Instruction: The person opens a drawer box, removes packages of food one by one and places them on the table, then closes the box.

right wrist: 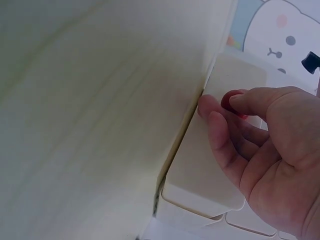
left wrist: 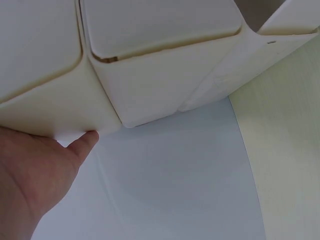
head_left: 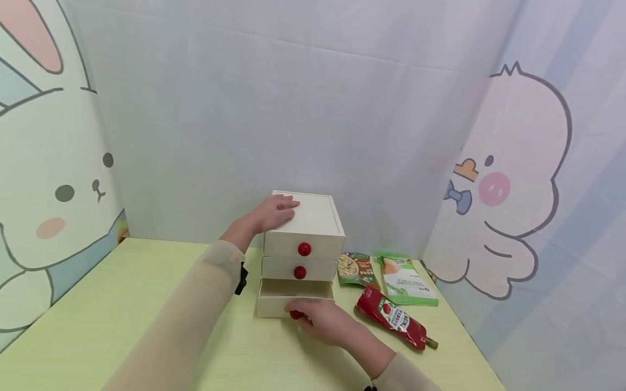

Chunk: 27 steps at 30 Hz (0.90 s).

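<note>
A white three-tier drawer box [head_left: 313, 214] stands on the table, each drawer fronted by a round red knob. Its bottom drawer [head_left: 271, 307] is pulled partly out, and the part of its inside that shows looks bare. My right hand [head_left: 323, 321] pinches the bottom drawer's red knob [right wrist: 231, 101] between thumb and fingers. On the box's top and left side rests my left hand [head_left: 275, 213], its fingers laid across the top; in the left wrist view the thumb [left wrist: 86, 145] presses against the side wall. The upper two drawers are closed.
Right of the box lie a red Heinz ketchup pouch [head_left: 393, 319], a green and brown food packet [head_left: 359, 270] and a white and green packet [head_left: 407, 279]. A pale curtain [head_left: 293, 108] with cartoon animals hangs behind the yellowish table [head_left: 161, 293].
</note>
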Each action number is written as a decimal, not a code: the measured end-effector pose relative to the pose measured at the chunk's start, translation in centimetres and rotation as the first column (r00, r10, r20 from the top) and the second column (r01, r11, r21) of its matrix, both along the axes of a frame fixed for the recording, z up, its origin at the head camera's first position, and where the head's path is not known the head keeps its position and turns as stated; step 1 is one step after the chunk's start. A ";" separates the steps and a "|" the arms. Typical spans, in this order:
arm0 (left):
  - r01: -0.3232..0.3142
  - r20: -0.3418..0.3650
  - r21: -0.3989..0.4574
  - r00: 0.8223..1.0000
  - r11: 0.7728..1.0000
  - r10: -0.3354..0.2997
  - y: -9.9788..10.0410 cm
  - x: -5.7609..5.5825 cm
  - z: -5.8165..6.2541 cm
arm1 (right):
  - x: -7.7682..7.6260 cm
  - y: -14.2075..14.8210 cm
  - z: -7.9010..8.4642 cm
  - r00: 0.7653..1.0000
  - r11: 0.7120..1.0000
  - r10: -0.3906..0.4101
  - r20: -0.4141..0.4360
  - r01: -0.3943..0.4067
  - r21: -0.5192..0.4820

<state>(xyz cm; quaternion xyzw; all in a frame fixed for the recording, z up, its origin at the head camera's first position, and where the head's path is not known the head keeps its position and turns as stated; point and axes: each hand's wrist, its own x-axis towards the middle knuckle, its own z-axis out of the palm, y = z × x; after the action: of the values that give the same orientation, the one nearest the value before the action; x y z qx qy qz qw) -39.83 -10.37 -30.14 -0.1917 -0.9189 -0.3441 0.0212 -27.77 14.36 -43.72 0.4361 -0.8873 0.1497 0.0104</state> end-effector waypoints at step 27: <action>0.018 -0.023 0.005 1.000 1.000 -0.018 -0.4 -0.5 -0.5 | -1.7 -1.6 -0.2 0.992 0.991 -0.125 0.013 0.125 0.039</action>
<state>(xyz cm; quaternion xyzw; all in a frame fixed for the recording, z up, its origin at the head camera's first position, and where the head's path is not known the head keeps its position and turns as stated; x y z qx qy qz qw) -40.35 -10.78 -30.66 -0.2040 -0.9159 -0.3446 0.0290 -29.47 12.80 -43.88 0.3786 -0.9156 0.1353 0.0044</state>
